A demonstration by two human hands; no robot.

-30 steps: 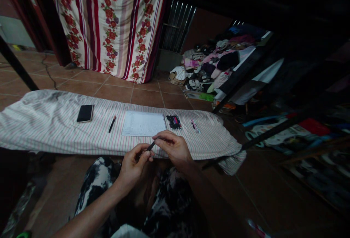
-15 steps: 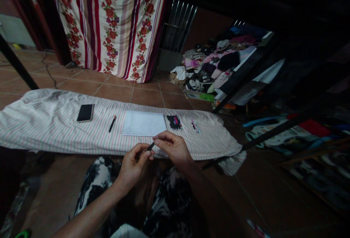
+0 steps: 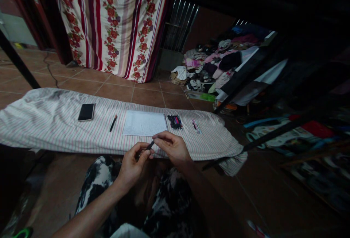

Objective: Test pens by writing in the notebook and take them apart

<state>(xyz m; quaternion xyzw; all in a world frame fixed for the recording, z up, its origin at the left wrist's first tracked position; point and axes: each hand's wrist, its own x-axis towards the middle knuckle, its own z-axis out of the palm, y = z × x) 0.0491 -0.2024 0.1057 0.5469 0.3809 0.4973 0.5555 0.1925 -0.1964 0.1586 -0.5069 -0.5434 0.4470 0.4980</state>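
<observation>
My left hand [image 3: 134, 159] pinches a dark pen [image 3: 150, 145] between thumb and fingers. At the pen's upper end, the fingertips of my right hand [image 3: 173, 147] are closed on it too, hiding its tip. Both hands are above the near edge of the striped cloth [image 3: 90, 139]. Just beyond them lies an open spiral notebook [image 3: 144, 122] with pale pages. Several dark and coloured pens [image 3: 174, 122] lie in a row by its spiral side. Left of the notebook rests a single black pen [image 3: 113, 123] with an orange-brown end.
A phone-like dark tablet [image 3: 86, 112] lies on the cloth's left part. Small pink and white items [image 3: 196, 126] are at the right. Behind are a floral curtain [image 3: 112, 30] and a heap of clothes [image 3: 213, 62]. Dark metal bars [image 3: 254, 145] slant on the right.
The camera view has shifted very slightly. Both hands keep nearly the same grip on the dark pen, with the right fingertips barely moved.
</observation>
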